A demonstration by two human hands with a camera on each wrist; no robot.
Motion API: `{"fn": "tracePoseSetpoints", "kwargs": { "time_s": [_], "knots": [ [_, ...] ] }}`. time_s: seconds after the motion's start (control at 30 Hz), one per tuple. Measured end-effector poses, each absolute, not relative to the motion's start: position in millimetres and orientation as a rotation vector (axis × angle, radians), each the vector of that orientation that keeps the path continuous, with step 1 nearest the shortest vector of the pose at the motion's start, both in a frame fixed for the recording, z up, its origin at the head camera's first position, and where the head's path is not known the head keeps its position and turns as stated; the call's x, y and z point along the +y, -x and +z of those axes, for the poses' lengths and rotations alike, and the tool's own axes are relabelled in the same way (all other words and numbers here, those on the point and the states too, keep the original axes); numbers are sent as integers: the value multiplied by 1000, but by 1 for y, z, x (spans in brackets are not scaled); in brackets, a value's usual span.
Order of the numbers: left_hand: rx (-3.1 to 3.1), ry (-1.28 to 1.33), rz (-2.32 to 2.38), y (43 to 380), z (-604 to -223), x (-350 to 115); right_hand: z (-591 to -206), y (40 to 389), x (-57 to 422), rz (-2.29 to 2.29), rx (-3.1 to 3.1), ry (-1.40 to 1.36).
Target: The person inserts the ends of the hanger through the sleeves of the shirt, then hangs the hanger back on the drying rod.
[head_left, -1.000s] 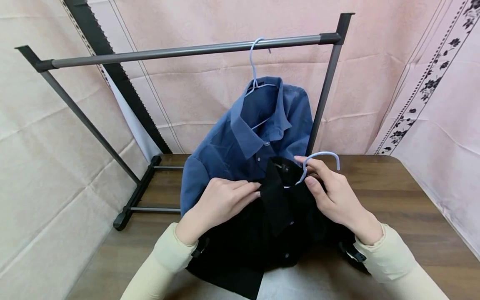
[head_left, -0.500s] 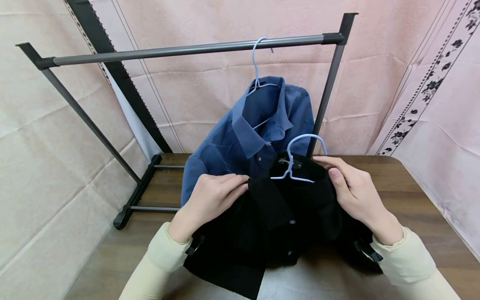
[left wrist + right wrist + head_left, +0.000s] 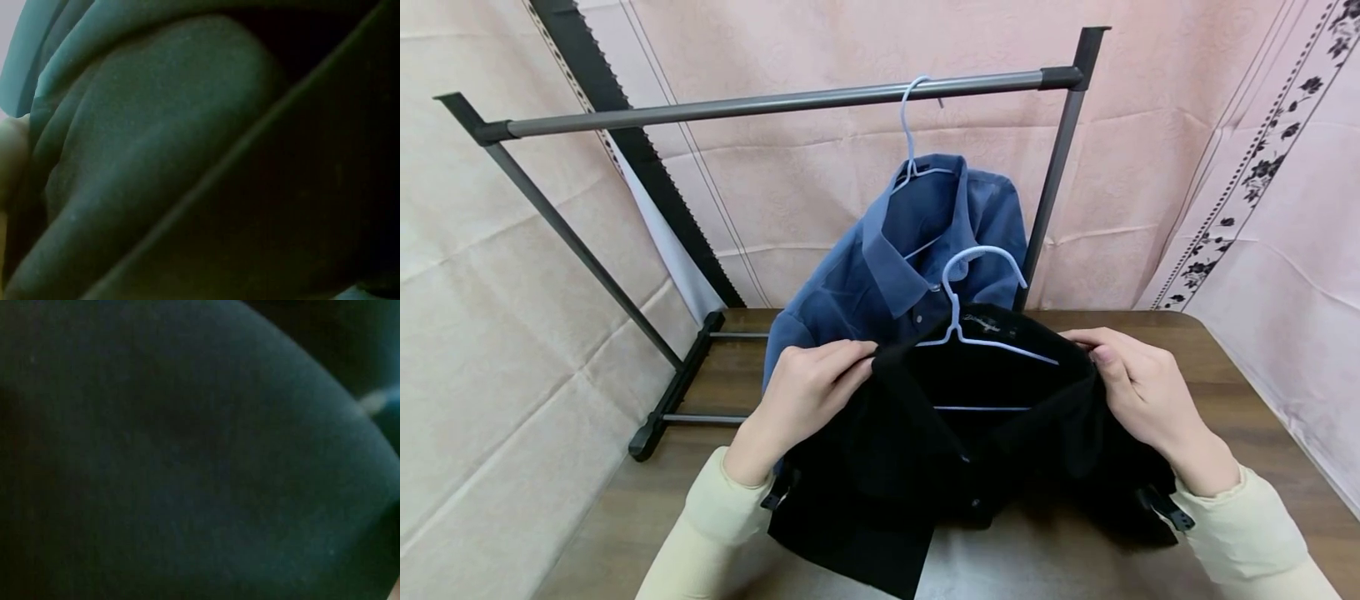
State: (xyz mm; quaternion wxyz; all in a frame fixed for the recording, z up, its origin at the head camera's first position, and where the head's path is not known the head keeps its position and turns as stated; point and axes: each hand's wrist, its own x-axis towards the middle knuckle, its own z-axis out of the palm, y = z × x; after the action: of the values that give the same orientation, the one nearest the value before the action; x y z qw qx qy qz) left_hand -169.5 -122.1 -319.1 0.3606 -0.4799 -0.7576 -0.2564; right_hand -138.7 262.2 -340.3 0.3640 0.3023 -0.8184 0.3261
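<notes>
A black shirt (image 3: 880, 467) hangs between my two hands above the table, its collar spread wide. Inside the collar sits a light blue hanger (image 3: 957, 310), its hook upright and its lower bar showing through the neck opening. My left hand (image 3: 808, 396) pinches the left side of the shirt near the collar. On the other side, my right hand (image 3: 1138, 392) pinches the right side between thumb and fingers. Dark cloth of the black shirt (image 3: 156, 125) fills the left wrist view, with a bit of the hand at its left edge. The right wrist view shows mostly the same black shirt (image 3: 187, 456), blurred.
Behind, a blue shirt (image 3: 842, 300) on a light blue hanger (image 3: 907, 125) hangs from the grey rail (image 3: 775, 102) of a garment rack. The rack's left foot (image 3: 677, 383) stands on the wooden table (image 3: 1217, 375). Pale curtains surround the back and sides.
My right hand has let go of the hanger's hook area and moved right along the collar; my left hand has shifted slightly left. The collar has opened wider, and the hanger's hook has moved left and up.
</notes>
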Motion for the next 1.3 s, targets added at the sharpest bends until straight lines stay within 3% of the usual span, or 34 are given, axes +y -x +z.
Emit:
{"fn": "tracePoseSetpoints", "kwargs": {
  "time_s": [0.43, 1.3],
  "knots": [
    [-1943, 1239, -717, 169, -317, -128, -347, 144, 279, 783, -2067, -1011],
    [-1983, 1277, -569, 161, -321, -121, -361, 146, 272, 717, -1974, -1026]
  ]
}}
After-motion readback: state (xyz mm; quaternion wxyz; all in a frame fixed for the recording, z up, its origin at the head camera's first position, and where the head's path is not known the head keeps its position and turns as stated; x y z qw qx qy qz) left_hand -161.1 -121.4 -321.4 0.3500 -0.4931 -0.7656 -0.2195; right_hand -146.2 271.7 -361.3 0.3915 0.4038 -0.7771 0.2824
